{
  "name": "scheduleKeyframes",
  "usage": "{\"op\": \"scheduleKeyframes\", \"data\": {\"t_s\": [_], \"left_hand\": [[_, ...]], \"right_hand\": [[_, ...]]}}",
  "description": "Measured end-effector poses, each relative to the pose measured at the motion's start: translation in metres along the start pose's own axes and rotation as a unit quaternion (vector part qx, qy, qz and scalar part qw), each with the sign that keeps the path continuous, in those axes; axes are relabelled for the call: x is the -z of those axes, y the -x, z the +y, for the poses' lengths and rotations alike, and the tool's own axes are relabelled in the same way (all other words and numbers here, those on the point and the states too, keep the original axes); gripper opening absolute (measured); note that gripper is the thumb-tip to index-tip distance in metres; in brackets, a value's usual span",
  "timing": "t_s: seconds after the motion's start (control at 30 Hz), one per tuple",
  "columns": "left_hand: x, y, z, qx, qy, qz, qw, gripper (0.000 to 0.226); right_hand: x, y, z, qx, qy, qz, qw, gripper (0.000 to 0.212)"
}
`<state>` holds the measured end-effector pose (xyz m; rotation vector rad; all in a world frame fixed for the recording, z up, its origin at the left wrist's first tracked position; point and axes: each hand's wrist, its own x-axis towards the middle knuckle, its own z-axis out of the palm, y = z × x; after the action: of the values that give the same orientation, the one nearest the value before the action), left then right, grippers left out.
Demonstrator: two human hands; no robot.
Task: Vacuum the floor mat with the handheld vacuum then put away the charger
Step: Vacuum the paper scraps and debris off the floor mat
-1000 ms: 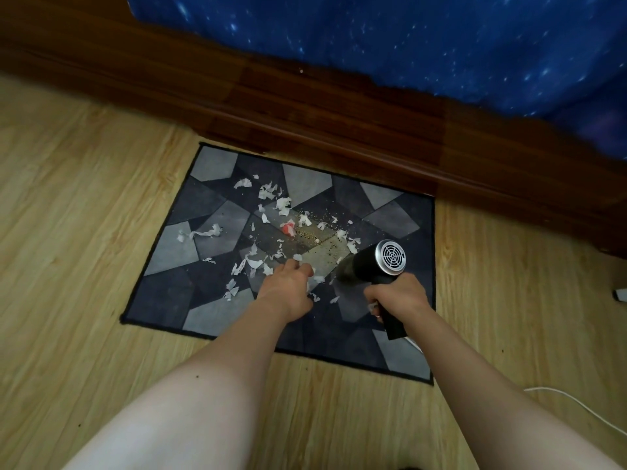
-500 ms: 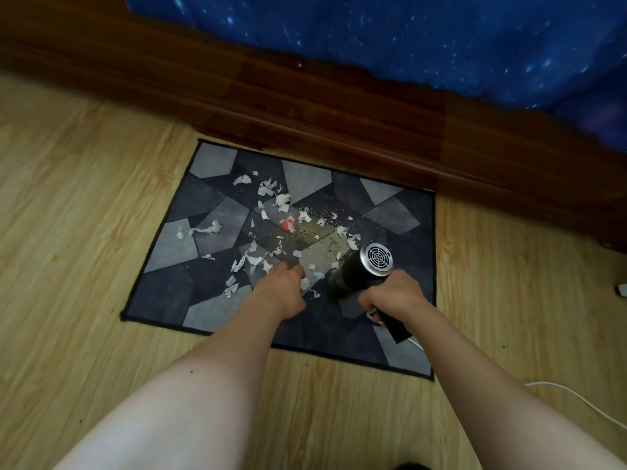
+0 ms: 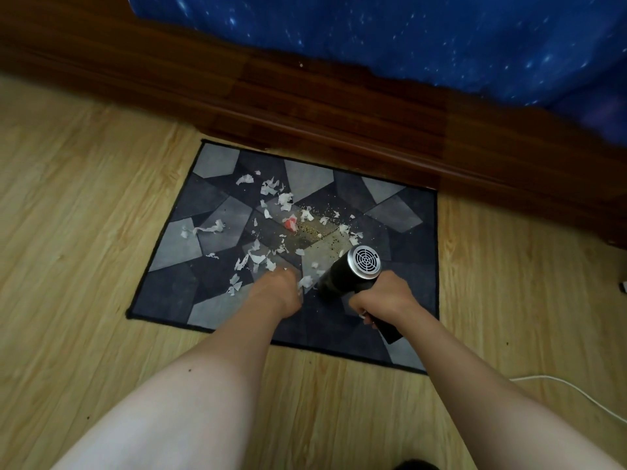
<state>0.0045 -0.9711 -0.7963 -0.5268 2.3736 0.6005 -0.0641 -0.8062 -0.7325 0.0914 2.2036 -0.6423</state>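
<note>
The right hand (image 3: 385, 300) is gripping the vacuum (image 3: 342, 278), which is pointing down at the mat (image 3: 169, 293). The left hand (image 3: 276, 293) is curling on the mat among scraps (image 3: 285, 200); I cannot tell whether it holds any.

Rectangular floor mat of grey and dark angular patches (image 3: 176, 252), flat on the wood floor, strewn across the middle with torn white paper scraps (image 3: 271, 191) and fine crumbs (image 3: 312, 228). Black cylindrical handheld vacuum with a round silver rear grille (image 3: 342, 278), nozzle tilted down toward the mat's near right part, handle gripped in the right hand (image 3: 383, 296).
</note>
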Motion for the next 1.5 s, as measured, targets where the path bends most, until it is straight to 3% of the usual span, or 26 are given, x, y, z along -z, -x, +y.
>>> {"op": "scheduleKeyframes", "data": {"t_s": [0.2,0.7,1.0,1.5], "left_hand": [[0.001,0.005,-0.007,0.016,0.011,-0.012,1.0,0.058],[0.004,0.011,-0.013,0.019,0.027,-0.01,0.999,0.063],[0.006,0.013,-0.017,0.014,0.036,-0.011,0.999,0.062],[0.007,0.012,-0.018,0.013,0.04,-0.016,0.999,0.065]], "right_hand": [[-0.005,-0.002,-0.005,0.003,0.003,-0.006,1.0,0.005],[-0.011,-0.003,-0.014,0.007,0.001,-0.009,1.0,0.015],[-0.019,-0.004,-0.022,0.019,-0.002,-0.007,1.0,0.004],[-0.019,-0.005,-0.024,0.02,0.001,-0.013,1.0,0.002]]}}
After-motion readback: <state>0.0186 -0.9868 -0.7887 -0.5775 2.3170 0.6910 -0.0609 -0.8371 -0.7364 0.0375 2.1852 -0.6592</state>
